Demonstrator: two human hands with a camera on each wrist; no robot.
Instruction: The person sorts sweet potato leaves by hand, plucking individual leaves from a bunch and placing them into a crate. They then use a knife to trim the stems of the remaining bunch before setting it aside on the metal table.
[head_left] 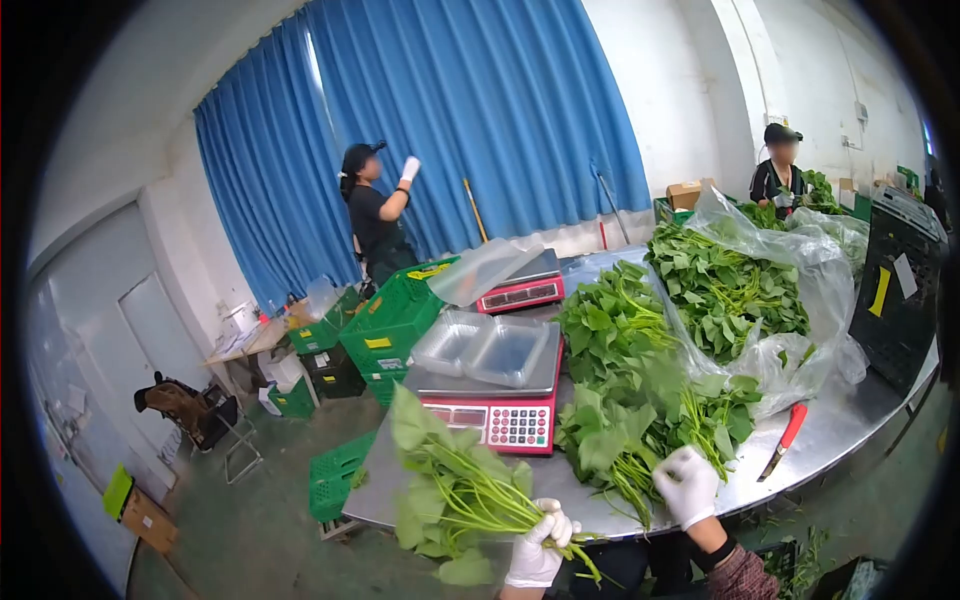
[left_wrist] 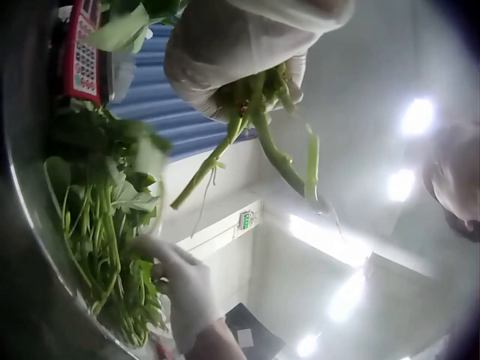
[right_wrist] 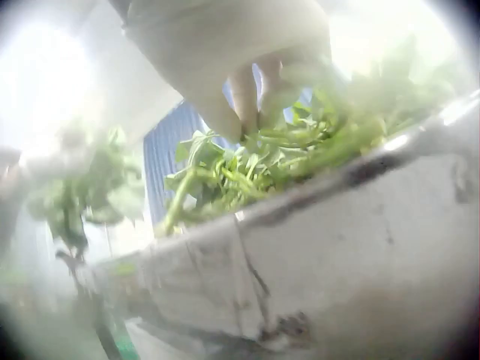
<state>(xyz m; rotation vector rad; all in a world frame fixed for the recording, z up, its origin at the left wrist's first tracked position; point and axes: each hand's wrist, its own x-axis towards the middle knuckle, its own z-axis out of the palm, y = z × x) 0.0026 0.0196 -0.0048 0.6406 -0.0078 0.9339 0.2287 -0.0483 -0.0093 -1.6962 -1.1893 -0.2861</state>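
Observation:
My gloved left hand (head_left: 540, 545) grips a bunch of leafy greens (head_left: 455, 490) by the stems, held beside the table's near edge with the leaves out to the left. The cut stem ends (left_wrist: 262, 142) stick out below that hand in the left wrist view. Over the near edge of a heap of the same greens (head_left: 640, 400) is my gloved right hand (head_left: 688, 487). In the right wrist view its bent fingers (right_wrist: 244, 97) reach down right at the loose stems (right_wrist: 262, 169); I cannot tell whether they pinch any.
A red scale (head_left: 500, 420) bearing clear plastic trays (head_left: 510, 350) stands left of the heap. A red-handled knife (head_left: 787, 440) lies near the right edge. Behind are a plastic bag (head_left: 830, 270) around more greens, green crates (head_left: 390, 330) and two other people.

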